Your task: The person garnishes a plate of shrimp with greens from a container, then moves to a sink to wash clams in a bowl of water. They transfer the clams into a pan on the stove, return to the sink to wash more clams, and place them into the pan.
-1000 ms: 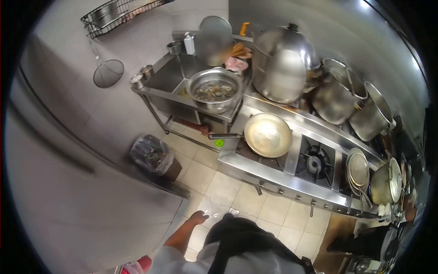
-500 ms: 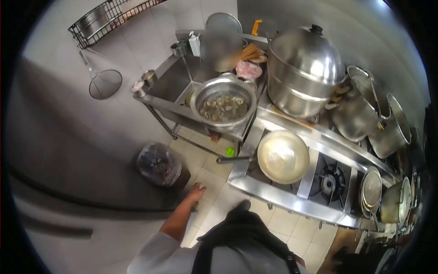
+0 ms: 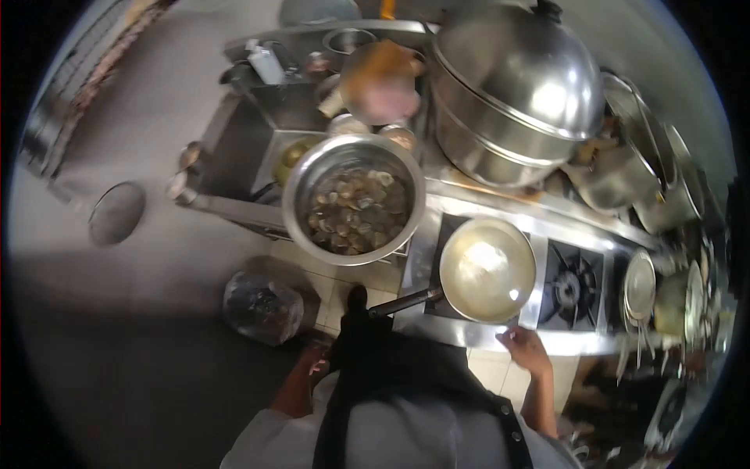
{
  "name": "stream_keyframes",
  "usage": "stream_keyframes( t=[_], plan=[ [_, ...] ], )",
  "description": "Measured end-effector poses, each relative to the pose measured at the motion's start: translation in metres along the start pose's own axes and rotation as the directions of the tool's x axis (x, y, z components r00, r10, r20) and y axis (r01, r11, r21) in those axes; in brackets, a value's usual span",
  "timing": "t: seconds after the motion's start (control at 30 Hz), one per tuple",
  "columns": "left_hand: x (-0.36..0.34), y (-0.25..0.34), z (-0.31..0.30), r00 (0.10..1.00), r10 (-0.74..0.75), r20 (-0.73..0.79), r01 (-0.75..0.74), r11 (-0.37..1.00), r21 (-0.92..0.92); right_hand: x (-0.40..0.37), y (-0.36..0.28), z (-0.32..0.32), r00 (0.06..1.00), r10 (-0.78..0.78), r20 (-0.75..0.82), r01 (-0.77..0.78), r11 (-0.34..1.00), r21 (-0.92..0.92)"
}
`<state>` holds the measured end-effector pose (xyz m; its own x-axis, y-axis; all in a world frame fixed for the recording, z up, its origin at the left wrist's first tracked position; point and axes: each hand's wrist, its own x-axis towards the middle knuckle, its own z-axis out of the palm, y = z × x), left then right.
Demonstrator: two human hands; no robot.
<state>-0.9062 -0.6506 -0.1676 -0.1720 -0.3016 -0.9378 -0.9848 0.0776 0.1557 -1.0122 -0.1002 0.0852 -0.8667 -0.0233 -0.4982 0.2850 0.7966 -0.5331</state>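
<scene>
My right hand (image 3: 527, 350) is held over the front edge of the stove (image 3: 469, 334), just below the frying pan. Its fingers are loosely bent and apart, with nothing visible in them. The frying pan (image 3: 488, 270) rests on a burner, its dark handle pointing left; no contact with my hand shows. By my left side hangs my left hand (image 3: 315, 363), seemingly empty, its fingers partly spread and a little blurred. A wide metal pot (image 3: 299, 223) on the sink's near edge holds what look like clams (image 3: 355, 207) in water.
Behind the pot is a metal sink (image 3: 234, 144) with bowls and a blurred pink item. A large lidded steamer (image 3: 508, 102) stands at the stove's back, with tall pots (image 3: 617, 168) to its right. A lined trash bin (image 3: 264, 309) stands on the floor at left.
I have moved nearer to the sink and stove, and the pot looks larger. My right hand has come into view over the stove edge. My left hand has drawn back to my side.
</scene>
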Motion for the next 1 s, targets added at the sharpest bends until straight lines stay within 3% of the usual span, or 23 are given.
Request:
stream_keyframes(
  t=[0.03,0.07,0.1,0.13,0.2,0.23,0.3,0.33,0.43,0.53,0.6,0.67,0.77,0.8,0.83,0.87,0.9,0.93,1.0],
  plan=[
    [0.018,0.007,-0.015,0.996,0.03,0.088,-0.038,0.995,0.09,0.011,0.013,0.017,0.992,-0.066,-0.111,0.078,0.992,0.103],
    [0.037,0.015,-0.028,0.981,0.048,0.188,-0.083,0.98,0.18,0.011,-0.031,0.002,0.991,-0.048,-0.128,0.058,0.995,0.076],
    [0.052,0.029,-0.04,0.985,0.042,0.166,-0.074,0.978,0.194,0.012,-0.054,-0.003,0.992,0.102,-0.071,-0.099,0.994,0.049],
    [0.053,0.035,-0.048,0.977,0.02,0.211,-0.074,0.966,0.248,0.014,-0.069,0.002,0.99,0.06,-0.131,-0.049,0.995,0.085],
    [0.053,0.048,-0.073,0.975,0.193,0.109,-0.192,0.981,-0.022,0.017,-0.092,0.019,0.977,0.11,-0.185,-0.086,0.988,0.13],
    [0.065,0.046,-0.084,0.974,0.181,0.14,-0.183,0.983,0.003,0.017,-0.105,0.029,0.971,0.193,-0.141,-0.167,0.97,0.179],
    [0.082,0.035,-0.111,0.977,0.157,0.146,-0.114,0.957,-0.266,0.015,-0.128,0.052,0.949,0.312,-0.054,-0.288,0.922,0.26],
    [0.091,0.031,-0.124,0.98,0.127,0.153,-0.075,0.948,-0.309,0.014,-0.139,0.061,0.939,0.345,0.015,-0.33,0.886,0.326],
    [0.11,0.024,-0.162,0.997,0.053,0.059,-0.032,0.95,-0.311,0.009,-0.151,0.084,0.935,0.354,-0.006,-0.343,0.91,0.235],
    [0.122,0.032,-0.208,0.958,0.062,-0.28,-0.132,0.962,-0.239,0.02,-0.167,0.083,0.939,0.339,-0.061,-0.313,0.914,0.258],
    [0.121,0.042,-0.244,0.783,0.125,-0.609,-0.212,0.975,-0.072,0.024,-0.159,0.084,0.906,0.387,-0.174,-0.331,0.9,0.283],
    [0.113,0.071,-0.272,0.543,0.203,-0.815,-0.252,0.965,0.072,0.028,-0.175,0.069,0.905,0.357,-0.232,-0.288,0.915,0.281],
    [0.091,0.141,-0.308,0.269,0.387,-0.882,-0.483,0.847,0.224,0.042,-0.167,0.057,0.916,0.272,-0.296,-0.155,0.918,0.365],
    [0.08,0.171,-0.309,0.036,0.491,-0.87,-0.548,0.738,0.394,0.047,-0.165,0.053,0.915,0.251,-0.315,-0.107,0.906,0.41],
    [0.078,0.2,-0.331,0.097,0.607,-0.789,-0.819,0.499,0.283,0.053,-0.168,0.047,0.909,0.212,-0.358,-0.037,0.898,0.438],
    [0.03,0.251,-0.317,0.344,0.558,-0.755,-0.929,0.321,-0.186,0.055,-0.171,0.04,0.897,0.213,-0.388,-0.018,0.893,0.449],
    [0.016,0.29,-0.315,0.262,0.661,-0.703,-0.965,0.193,-0.178,0.057,-0.173,0.033,0.887,0.153,-0.436,0.039,0.916,0.4],
    [-0.018,0.331,-0.307,0.219,0.754,-0.619,-0.975,0.15,-0.162,0.055,-0.192,0.02,0.893,0.128,-0.432,0.085,0.894,0.44],
    [-0.057,0.408,-0.293,0.26,0.856,-0.446,-0.966,0.228,-0.125,0.056,-0.215,0.005,0.875,0.101,-0.474,0.171,0.85,0.498]
  ],
)
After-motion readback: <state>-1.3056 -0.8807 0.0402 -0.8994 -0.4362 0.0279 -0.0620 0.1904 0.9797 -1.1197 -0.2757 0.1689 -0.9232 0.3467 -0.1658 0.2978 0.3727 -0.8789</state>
